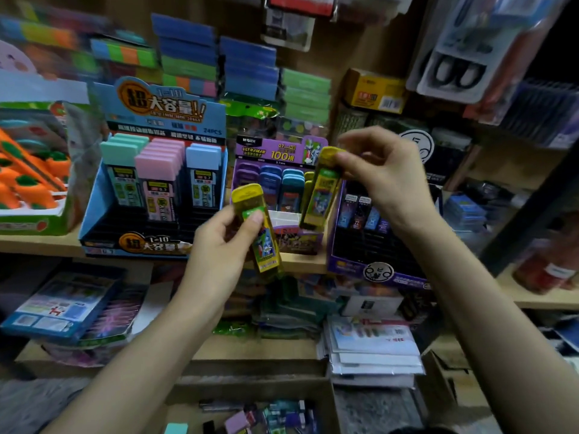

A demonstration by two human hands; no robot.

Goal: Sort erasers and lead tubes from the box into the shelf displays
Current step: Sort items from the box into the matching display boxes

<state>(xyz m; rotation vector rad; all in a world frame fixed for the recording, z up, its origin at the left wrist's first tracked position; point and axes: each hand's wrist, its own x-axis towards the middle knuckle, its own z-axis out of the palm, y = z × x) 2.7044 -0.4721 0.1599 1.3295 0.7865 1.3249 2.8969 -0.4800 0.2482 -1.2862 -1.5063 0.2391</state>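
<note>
Two bare arms reach up from the bottom of the picture toward a wooden shelf point(37, 242) full of small shop boxes.

The left hand point(219, 245) is in the middle of the picture. It holds a yellow lead tube point(266, 249), with the thumb pressed on the front near the top and the fingers curled behind. The tube stands almost upright, leaning a little, and its yellow cap sticks up above the thumb.

The right hand point(385, 173) is higher up and to the right. Its fingertips pinch the cap of a second yellow tube point(321, 195), which hangs down from the hand. This tube is at the right edge of the purple display box point(275, 150) in the middle of the picture, next to the yellow tubes in that box. I cannot tell if it touches the box.

The two held tubes are close together but do not touch. Purple, blue and teal tubes point(282, 183) stand in rows behind them in the purple box.

To the left stands a big blue display box point(163, 104) with green, pink and blue tubes. Far left there are orange carrot-shaped things point(31, 183) in a green box. To the right is a dark purple display point(376, 270) with a few small tubes.

At the bottom, between the arms, is a cardboard box point(257, 391). Loose tubes and erasers point(266, 416) lie jumbled inside it.
</note>
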